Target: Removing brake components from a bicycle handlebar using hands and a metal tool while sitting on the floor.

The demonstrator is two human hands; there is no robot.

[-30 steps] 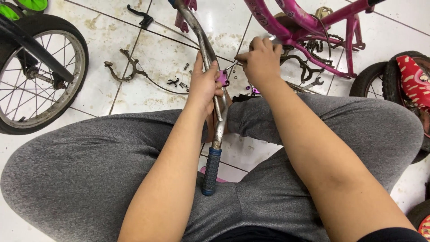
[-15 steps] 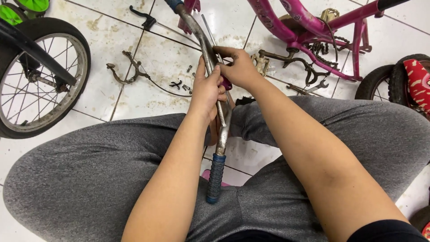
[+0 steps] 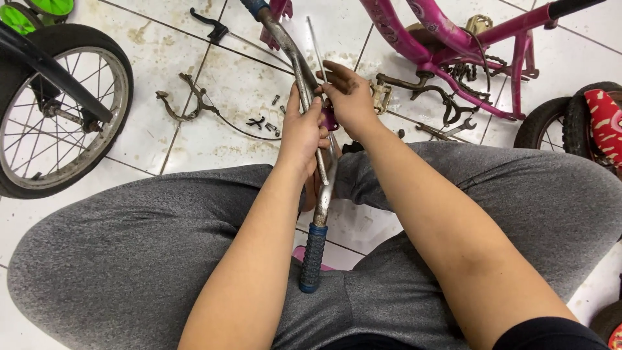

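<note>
White floor tiles spread under my crossed legs, where my left hand grips the metal handlebar across my lap, and my right hand, back from the pink bike frame beyond it, now pinches its thin rod.

No packages, labels, signs, screens.

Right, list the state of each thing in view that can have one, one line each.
Handlebar: off the bike, held across the lap.
Left hand: closed around the handlebar.
Right hand: pinching at the handlebar's middle.
Thin rod: sticking out past the hands; how it is attached cannot be told.
Pink bike frame: lying on the tiles, partly dismantled.
Brake caliper: loose on the floor.
Wheel: standing on the floor at left.
</note>
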